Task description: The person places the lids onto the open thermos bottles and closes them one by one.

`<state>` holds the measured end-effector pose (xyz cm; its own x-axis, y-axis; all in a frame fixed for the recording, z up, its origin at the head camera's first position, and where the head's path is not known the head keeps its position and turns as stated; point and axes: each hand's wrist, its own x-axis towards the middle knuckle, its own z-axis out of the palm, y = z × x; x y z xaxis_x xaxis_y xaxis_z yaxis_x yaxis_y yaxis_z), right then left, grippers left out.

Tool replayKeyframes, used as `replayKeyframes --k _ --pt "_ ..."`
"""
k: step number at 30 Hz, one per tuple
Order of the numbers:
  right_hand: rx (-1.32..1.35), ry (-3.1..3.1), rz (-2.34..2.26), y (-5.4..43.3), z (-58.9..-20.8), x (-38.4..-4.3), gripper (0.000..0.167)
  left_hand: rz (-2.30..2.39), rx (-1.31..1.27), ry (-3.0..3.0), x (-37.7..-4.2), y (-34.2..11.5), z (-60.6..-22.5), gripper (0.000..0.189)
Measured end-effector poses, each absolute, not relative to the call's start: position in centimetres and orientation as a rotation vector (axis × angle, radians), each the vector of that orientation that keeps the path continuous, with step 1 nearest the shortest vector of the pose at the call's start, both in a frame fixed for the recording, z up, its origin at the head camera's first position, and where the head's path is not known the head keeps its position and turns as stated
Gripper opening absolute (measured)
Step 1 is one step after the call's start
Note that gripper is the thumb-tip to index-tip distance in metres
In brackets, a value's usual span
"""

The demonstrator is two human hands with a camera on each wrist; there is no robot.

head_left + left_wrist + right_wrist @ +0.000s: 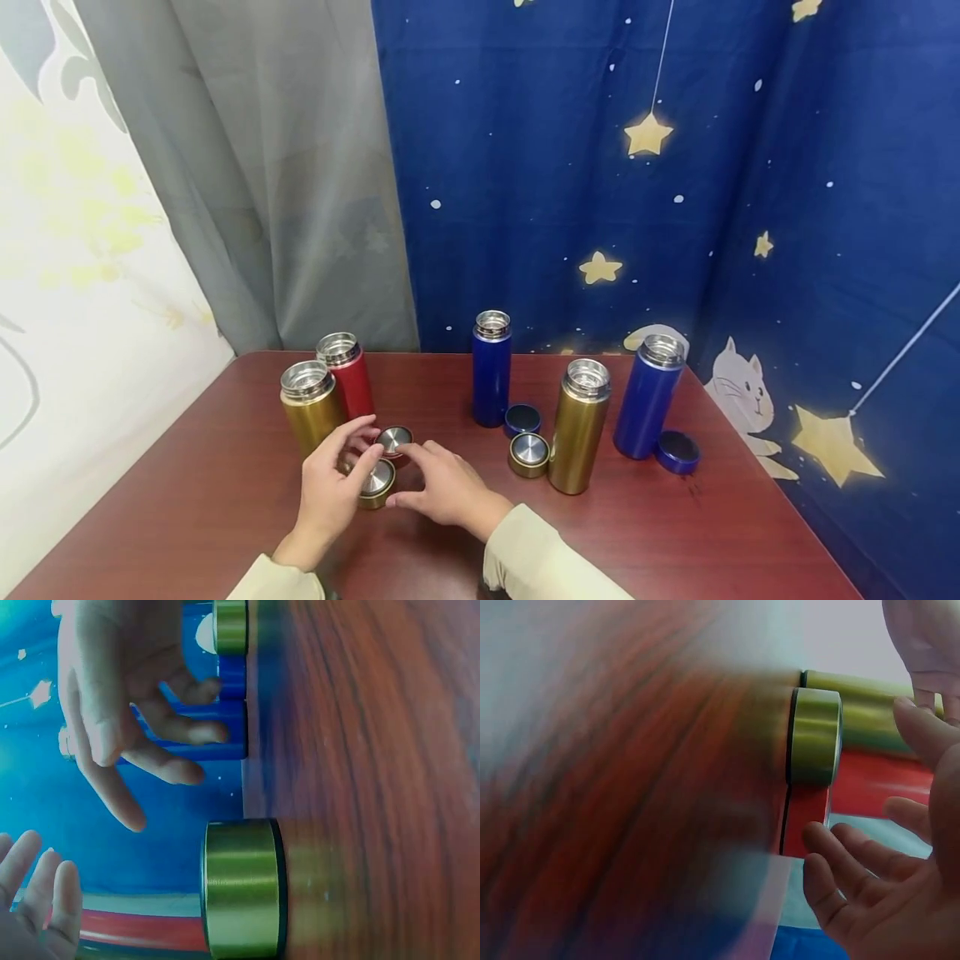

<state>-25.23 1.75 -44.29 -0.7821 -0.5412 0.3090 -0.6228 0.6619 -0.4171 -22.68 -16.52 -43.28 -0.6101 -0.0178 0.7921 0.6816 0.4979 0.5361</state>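
My left hand [330, 487] hovers beside the gold bottle lid [378, 482] on the left, fingers loosely bent and nothing held. From the other side my right hand [447, 490] reaches toward that lid, thumb and fingers spread. In the right wrist view, a gap separates the right fingers from the gold lid [815, 736]. Behind this lid lies a red lid [394, 439], partly covered by the right fingertips in the head view. An uncapped gold bottle [311, 412] and an uncapped red bottle [352, 379] stand upright just beyond the left hand.
To the right stand a blue bottle [491, 375], a gold bottle [580, 429] and another blue bottle [648, 400], all uncapped. Near them lie a blue lid [522, 420], a gold lid [528, 456] and another blue lid [678, 452]. Curtains hang behind the table [187, 500].
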Motion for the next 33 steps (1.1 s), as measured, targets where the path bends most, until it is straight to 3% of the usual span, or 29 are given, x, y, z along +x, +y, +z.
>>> replayKeyframes --k 7,14,24,33 --pt "0.974 -2.845 0.676 0.9 -44.6 -25.0 0.074 -1.351 -0.430 -1.885 -20.3 -15.5 -41.2 0.028" --pt "0.985 -2.881 0.630 0.0 -44.4 -24.7 0.079 -1.450 -0.328 -1.800 -19.9 -15.6 -41.5 0.025" --pt "0.923 -2.974 0.610 -1.1 -44.7 -24.9 0.086 -1.343 -0.107 -1.718 -20.1 -16.4 -41.7 0.027" --pt "0.888 -3.003 0.545 -1.7 -44.7 -25.0 0.083 -1.261 0.190 -1.706 -22.1 -17.7 -43.4 0.041"
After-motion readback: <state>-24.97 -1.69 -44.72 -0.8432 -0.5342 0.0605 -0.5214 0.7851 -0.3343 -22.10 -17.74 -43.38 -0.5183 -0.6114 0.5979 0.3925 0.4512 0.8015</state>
